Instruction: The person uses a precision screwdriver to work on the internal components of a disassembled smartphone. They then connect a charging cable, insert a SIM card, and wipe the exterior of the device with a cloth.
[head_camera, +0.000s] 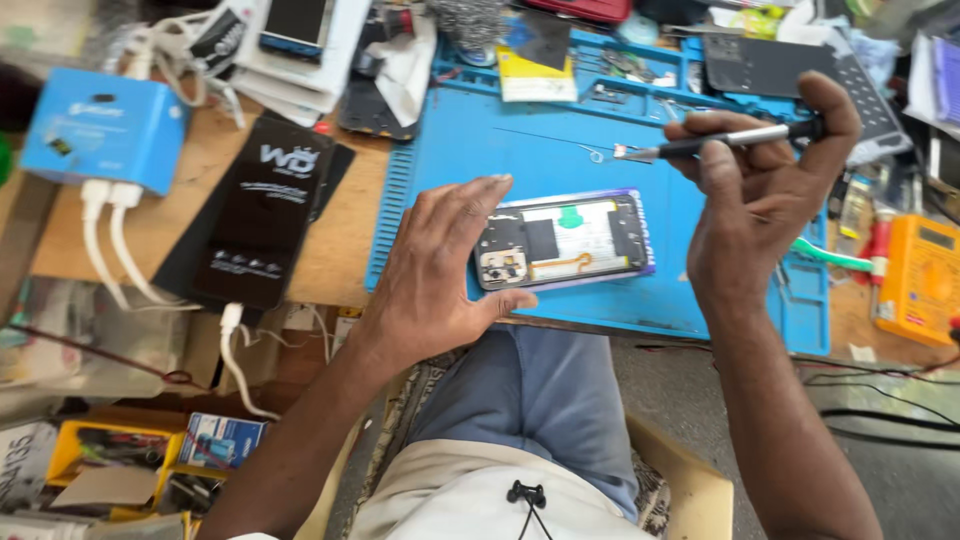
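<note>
The left hand (440, 270) lies flat with loose fingers on the phone (565, 240), already opened and bare inside on the blue mat (480, 140) of the bench, while the right hand (760, 170), just beyond, pinches a screwdriver (715, 143) not yet touching it.

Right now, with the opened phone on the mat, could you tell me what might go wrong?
1. The left hand steadies the phone only at one end, so it might slide on the blue mat.
2. The phone lies near the mat's front edge and could drop off.
3. The tool in the right hand has a thin tip that might scratch the exposed parts.
</note>
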